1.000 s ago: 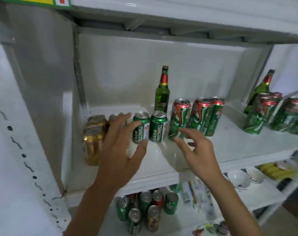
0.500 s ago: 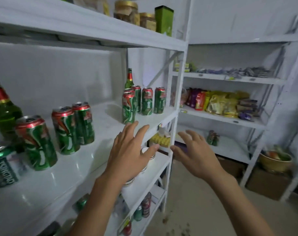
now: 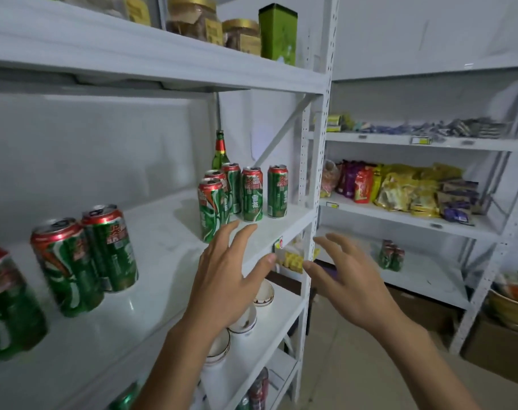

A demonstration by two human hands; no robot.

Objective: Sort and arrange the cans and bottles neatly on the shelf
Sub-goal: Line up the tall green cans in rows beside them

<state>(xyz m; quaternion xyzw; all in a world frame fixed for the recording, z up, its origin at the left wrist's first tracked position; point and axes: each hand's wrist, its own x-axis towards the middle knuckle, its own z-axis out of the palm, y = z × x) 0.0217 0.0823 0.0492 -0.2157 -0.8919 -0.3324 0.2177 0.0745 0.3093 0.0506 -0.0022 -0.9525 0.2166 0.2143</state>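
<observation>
Several green cans with red tops (image 3: 246, 196) stand in a cluster at the right end of the white shelf (image 3: 169, 261), with a green bottle (image 3: 220, 152) behind them. Three more such cans (image 3: 83, 255) stand at the shelf's left. My left hand (image 3: 228, 279) hovers with spread fingers just in front of the nearest can of the right cluster (image 3: 212, 211), holding nothing. My right hand (image 3: 349, 282) floats to the right, beyond the shelf post, fingers spread and empty.
White bowls (image 3: 246, 318) sit on the shelf below, and more cans (image 3: 257, 389) lower still. Jars and a green tin (image 3: 277, 31) stand on the top shelf. A second rack at right holds snack packets (image 3: 400, 187) and cans (image 3: 391, 254). Boxes lie on the floor.
My view has swung right along the shelf, from the left cans to the right cluster. Both hands travelled with it, staying spread and empty, and the left hand has come nearer the cluster.
</observation>
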